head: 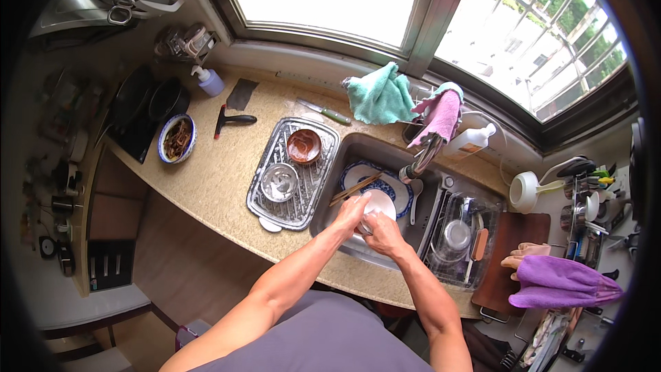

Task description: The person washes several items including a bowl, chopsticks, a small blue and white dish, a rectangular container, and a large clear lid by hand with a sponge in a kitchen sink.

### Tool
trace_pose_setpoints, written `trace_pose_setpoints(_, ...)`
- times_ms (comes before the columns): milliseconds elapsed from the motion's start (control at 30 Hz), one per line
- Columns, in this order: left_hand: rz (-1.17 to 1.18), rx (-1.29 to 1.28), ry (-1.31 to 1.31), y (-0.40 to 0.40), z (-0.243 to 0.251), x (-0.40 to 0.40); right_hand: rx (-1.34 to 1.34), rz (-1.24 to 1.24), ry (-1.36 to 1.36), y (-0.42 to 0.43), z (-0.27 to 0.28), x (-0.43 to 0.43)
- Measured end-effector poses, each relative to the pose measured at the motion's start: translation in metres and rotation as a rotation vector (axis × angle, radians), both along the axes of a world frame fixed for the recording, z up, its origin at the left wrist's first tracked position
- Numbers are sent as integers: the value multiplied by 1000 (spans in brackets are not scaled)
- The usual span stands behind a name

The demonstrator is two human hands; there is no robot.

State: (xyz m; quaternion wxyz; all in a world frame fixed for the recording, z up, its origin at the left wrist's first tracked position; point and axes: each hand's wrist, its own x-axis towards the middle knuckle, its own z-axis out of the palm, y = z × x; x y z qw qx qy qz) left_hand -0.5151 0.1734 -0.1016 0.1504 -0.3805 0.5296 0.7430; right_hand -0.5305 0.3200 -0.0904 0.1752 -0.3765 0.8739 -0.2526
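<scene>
Over the left basin of a metal sink (323,206), my left hand (353,213) and my right hand (382,232) come together around a small item that the fingers mostly hide. Just beyond them a white bowl (381,202) shows, partly covered by the hands. Beneath it in the basin lies a blue-patterned oval plate (356,170), with wooden chopsticks (356,189) across its left side and a white spoon (415,194) at its right. The faucet head (408,173) hangs above the plate. Left of the sink, a tray (253,201) bears a brown bowl (303,146) and a metal bowl (279,182).
A green-handled knife (333,115) lies behind the tray. Cloths (379,94) drape near the faucet. To the right are a dish rack (465,274), a cutting board (532,227) and a purple cloth (557,281). A patterned bowl of food (177,139) stands left.
</scene>
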Motion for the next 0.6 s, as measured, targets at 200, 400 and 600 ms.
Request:
trace_pose_setpoints(200,-172,546,23,-24,-2,4,-554,-329,-1235,15,53,-28)
trace_pose_setpoints(400,-197,778,223,-32,4,24,-1097,-641,-1502,26,1,-41)
trace_pose_setpoints(600,-310,622,416,-12,37,17,-786,-983,-494,34,-31,-59)
